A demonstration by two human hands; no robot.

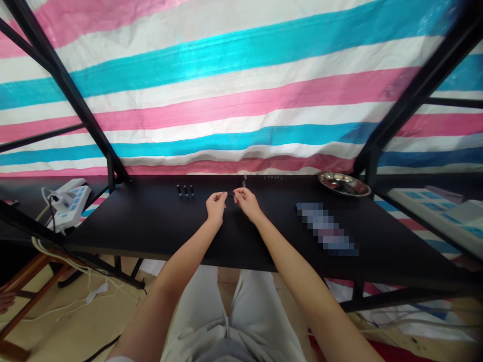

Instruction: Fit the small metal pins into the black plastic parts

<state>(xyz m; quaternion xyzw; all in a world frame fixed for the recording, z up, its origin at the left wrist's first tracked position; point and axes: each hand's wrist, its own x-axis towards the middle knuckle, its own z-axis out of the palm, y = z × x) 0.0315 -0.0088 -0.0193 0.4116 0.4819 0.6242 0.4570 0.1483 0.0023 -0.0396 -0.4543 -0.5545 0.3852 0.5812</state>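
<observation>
My left hand [216, 206] is closed in a pinch above the middle of the black table. Close to its right, my right hand [246, 202] pinches too, thumb against the fingers. A thin dark piece [230, 195] spans the small gap between both sets of fingertips; its kind is too small to make out. Left of the hands, three short black cylinders [185, 190] with pale bands stand in a row. Just behind my right hand lie small clear pieces [245, 178], partly covered by it. A row of tiny pale pieces [272, 177] is at the table's back edge.
A shiny metal dish [328, 186] sits at the back right of the black table [143, 221]. Nearer is a pixelated blue strip [326, 229]. Power strips [73, 206] lie on the left side table. Black frame posts and a striped sheet [241, 95] stand behind.
</observation>
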